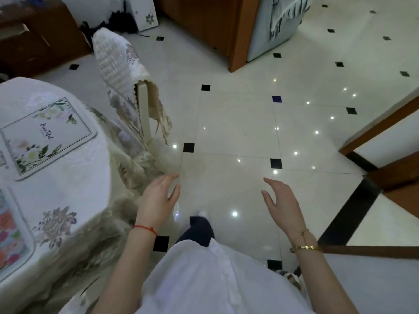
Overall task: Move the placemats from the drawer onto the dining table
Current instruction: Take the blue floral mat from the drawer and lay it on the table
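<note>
A white placemat with a floral border [45, 137] lies flat on the dining table [74, 177], which has a white flowered cloth and fills the left side. A second placemat with bright red and pink flowers [11, 234] lies at the table's near left edge, partly cut off. My left hand [158, 198] hangs over the floor just right of the table, fingers apart, holding nothing. My right hand [281, 200] is further right over the tiles, also open with nothing in it. No drawer is visible.
A chair with a quilted cover [127, 80] stands at the table's far side. Glossy white floor tiles with black insets [235, 132] stretch ahead. Wooden cabinets [226, 26] stand at the back, and wooden frames [381, 125] at the right.
</note>
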A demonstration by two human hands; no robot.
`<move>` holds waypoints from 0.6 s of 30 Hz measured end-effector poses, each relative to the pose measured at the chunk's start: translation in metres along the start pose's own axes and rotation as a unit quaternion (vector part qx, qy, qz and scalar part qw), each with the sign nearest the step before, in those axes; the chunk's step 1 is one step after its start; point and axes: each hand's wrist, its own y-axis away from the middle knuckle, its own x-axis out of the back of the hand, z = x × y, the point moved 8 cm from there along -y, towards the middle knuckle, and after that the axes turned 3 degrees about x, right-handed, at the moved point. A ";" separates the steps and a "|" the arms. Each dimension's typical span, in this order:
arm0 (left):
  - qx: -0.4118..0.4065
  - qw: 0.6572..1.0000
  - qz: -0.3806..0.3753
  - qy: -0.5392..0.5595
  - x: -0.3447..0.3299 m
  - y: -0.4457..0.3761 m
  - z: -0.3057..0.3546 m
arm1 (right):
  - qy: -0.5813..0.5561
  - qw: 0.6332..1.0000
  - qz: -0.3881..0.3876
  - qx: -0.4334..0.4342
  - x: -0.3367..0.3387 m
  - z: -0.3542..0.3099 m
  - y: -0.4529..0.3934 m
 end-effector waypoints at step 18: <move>0.018 0.999 0.027 -0.014 0.006 -0.427 0.040 | 0.001 0.999 -0.002 0.053 0.030 -0.009 -0.452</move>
